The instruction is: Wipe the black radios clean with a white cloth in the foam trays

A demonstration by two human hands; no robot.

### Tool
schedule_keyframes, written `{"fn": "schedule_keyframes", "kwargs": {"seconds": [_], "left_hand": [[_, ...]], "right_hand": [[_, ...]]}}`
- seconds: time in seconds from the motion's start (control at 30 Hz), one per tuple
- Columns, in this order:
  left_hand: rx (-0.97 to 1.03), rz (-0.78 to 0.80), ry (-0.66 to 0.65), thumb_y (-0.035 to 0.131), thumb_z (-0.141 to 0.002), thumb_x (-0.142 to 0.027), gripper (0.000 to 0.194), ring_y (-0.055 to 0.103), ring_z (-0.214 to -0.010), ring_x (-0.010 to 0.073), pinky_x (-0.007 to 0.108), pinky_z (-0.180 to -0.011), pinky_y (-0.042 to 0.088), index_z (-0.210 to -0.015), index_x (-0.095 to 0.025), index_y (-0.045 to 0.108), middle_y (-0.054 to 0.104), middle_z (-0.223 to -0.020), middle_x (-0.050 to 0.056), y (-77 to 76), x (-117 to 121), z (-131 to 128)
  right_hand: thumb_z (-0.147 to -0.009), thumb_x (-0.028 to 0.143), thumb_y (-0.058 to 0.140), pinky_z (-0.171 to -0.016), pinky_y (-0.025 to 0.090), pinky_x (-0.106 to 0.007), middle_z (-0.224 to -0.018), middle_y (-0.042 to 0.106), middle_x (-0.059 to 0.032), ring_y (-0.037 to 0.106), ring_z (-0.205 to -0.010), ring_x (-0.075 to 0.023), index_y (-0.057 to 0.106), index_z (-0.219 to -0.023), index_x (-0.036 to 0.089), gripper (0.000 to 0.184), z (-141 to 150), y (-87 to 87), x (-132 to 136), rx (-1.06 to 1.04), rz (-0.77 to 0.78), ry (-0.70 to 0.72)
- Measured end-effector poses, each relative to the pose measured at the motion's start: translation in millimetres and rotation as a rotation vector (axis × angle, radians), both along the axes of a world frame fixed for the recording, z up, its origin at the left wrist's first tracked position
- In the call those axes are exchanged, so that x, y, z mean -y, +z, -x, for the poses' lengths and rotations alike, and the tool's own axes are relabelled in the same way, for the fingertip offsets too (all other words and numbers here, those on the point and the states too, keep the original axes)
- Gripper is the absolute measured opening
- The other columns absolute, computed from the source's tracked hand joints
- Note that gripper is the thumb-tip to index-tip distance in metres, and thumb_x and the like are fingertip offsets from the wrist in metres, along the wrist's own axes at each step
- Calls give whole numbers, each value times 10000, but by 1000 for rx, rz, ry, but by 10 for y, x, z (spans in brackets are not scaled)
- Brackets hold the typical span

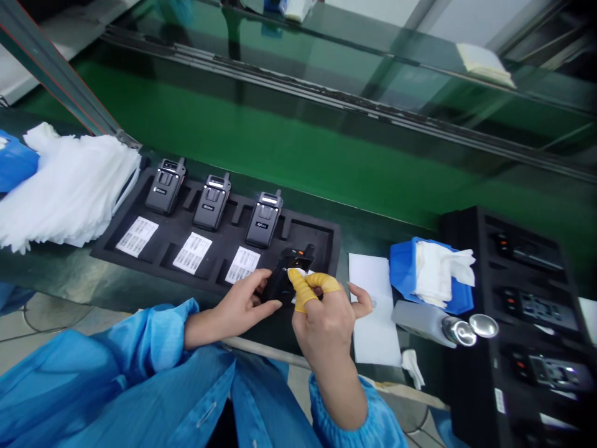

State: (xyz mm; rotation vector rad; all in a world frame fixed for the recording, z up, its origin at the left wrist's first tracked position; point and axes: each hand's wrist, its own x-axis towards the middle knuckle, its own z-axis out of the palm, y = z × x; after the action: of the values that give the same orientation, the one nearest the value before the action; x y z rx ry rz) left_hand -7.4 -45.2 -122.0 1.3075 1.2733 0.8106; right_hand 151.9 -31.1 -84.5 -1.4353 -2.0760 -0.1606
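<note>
My left hand (242,302) grips a small black radio (286,274) by its lower end, just over the near right corner of a black foam tray (321,242). My right hand (326,311), with yellow finger cots on thumb and forefinger, pinches a small white wipe (301,272) against the radio's face. Three more black radios (212,200) stand upright in the tray's back slots. White barcode labels (192,252) lie in the slots in front of them.
A heap of white wipes (65,186) lies at the left. Right of the tray are a white sheet (373,311), a blue box of wipes (431,267), a metal dispenser bottle (433,320) and a black rack of devices (527,323). A green conveyor belt (303,143) runs behind.
</note>
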Motion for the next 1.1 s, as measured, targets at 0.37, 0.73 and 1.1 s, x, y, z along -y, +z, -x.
{"fn": "schedule_keyframes", "kwargs": {"seconds": [0.37,0.73,1.1], "left_hand": [[-17,-3,-1,630,-792,-346,430,569,-765,143,237,-609,486,-1151,-193,450,567,-919,32,-13,-11,0],[-20,15,-13,625,-788,-342,423,573,-758,143,225,-584,479,-1140,-192,444,562,-903,26,42,-37,-9],[114,100,14,647,-774,-336,421,558,-772,146,333,-711,535,-1117,-188,453,525,-849,0,79,-173,9]], "right_hand": [[-674,63,478,-847,259,-419,-837,593,-38,492,-709,-128,500,-535,166,175,57,-37,18,-28,-27,-94],[-642,52,462,-837,262,-410,-854,607,-45,517,-756,-143,530,-544,166,165,7,-101,-8,-82,-20,-97],[-639,103,466,-781,277,-377,-795,567,-43,483,-744,-165,572,-609,176,132,-446,-284,-174,-15,-63,-250]]}}
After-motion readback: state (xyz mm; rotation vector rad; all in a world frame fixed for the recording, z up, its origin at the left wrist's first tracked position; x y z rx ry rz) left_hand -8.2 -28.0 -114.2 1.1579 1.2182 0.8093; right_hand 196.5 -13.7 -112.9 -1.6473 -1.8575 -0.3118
